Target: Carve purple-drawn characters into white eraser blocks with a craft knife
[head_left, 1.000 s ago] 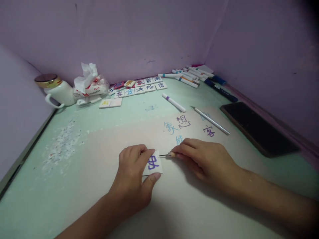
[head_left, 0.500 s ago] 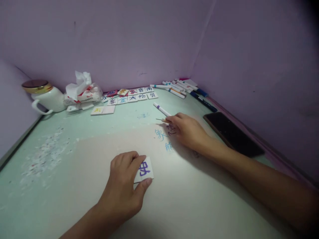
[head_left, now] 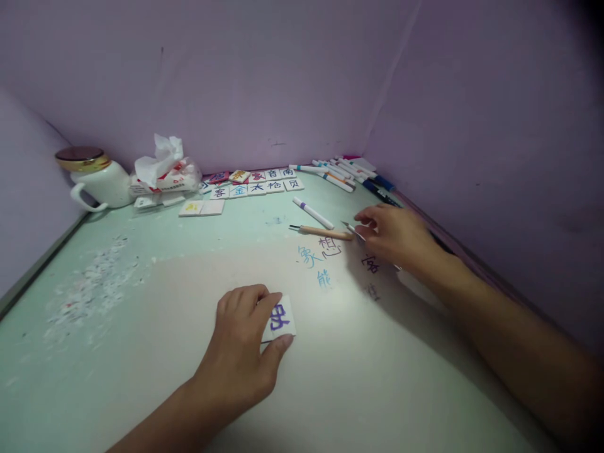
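Our left hand (head_left: 243, 343) low, palm down, thumb (head_left: 276, 353) and forefinger (head_left: 268, 308) parted, other fingers (head_left: 238, 305) curled together. Our right hand (head_left: 399, 233) farther forward, fingers bent, how firmly closed we cannot surely say; right forearm (head_left: 500, 321) slanting inward.

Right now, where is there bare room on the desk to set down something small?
Free: the pale sheet between the left hand and right forearm; also its left part, between that hand and the white shavings. Crowded: along the back wall: character tiles, tissue pack, markers; around the right hand: craft knife, wooden carving tool.
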### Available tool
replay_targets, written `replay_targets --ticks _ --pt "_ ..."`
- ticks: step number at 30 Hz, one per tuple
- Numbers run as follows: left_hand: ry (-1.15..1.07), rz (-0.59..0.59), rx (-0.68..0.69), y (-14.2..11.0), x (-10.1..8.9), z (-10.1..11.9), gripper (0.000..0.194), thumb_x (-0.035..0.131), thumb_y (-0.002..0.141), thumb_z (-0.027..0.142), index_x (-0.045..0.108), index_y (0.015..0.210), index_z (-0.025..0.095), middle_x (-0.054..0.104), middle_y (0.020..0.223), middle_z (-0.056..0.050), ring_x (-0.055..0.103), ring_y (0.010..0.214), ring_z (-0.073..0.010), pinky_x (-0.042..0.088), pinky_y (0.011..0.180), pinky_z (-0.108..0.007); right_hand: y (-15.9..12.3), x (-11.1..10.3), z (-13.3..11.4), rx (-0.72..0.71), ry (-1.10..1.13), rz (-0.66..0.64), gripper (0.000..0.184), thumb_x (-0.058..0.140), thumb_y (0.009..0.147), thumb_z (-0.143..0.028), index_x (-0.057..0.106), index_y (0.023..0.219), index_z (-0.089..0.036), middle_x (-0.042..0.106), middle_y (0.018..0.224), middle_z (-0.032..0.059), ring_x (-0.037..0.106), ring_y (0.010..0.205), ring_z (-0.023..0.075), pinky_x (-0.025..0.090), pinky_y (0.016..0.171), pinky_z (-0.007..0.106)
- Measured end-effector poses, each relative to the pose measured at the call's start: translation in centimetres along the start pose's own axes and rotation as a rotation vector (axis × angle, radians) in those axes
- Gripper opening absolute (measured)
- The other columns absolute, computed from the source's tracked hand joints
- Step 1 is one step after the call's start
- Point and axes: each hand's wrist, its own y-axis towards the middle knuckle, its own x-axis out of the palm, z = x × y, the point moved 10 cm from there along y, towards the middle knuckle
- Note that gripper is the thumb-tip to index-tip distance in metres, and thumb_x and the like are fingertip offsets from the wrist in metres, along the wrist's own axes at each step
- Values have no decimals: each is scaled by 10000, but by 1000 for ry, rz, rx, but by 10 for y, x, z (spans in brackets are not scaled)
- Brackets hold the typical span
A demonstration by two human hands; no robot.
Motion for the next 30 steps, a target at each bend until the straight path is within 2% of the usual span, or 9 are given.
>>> replay_targets --ticks 3,8,16,23,27,30 --pt "-4 -11 -14 1 1 -1 364 523 814 265 492 1160 157 500 1103 -130 457 1047 -300 411 857 -513 -1 9 24 128 -9 -127 195 562 760 -300 696 864 -204 702 825 60 615 713 214 383 531 282" --pt "-8 -17 -26 -1 1 -2 363 523 807 259 494 1157 168 511 1099 -129 468 1044 -303 413 856 -524 -5 19 27 156 -13 -177 194 587 737 -352 700 820 -219 707 778 53 610 669 209 365 498 277" --pt "-7 -10 -23 0 -1 -1 359 524 805 249 507 1152 158 512 1099 -131 469 1046 -304 415 859 -515 -7 23 30 139 -73 -162 170 552 778 -297 686 828 -204 696 793 74 619 700 224 363 499 283" --pt "-16 -23 -32 0 0 0 363 536 801 248 524 1145 131 515 1094 -141 462 1046 -305 404 868 -508 -11 26 20 48 -180 -139 190 471 814 -175 644 887 -148 664 896 154 613 803 291 325 485 305" --pt "-11 -22 -28 0 0 0 361 536 802 239 521 1145 129 514 1093 -141 464 1042 -300 399 874 -508 -17 27 16 27 -200 -128 240 444 779 -93 627 928 -135 664 811 150 605 704 260 341 489 313" --pt "-14 -20 -28 -1 0 -1 361 533 802 240 518 1147 136 517 1094 -140 464 1044 -300 400 874 -511 -18 24 19 58 -194 -94 300 412 759 -58 607 982 -105 653 829 175 603 682 270 371 512 335"
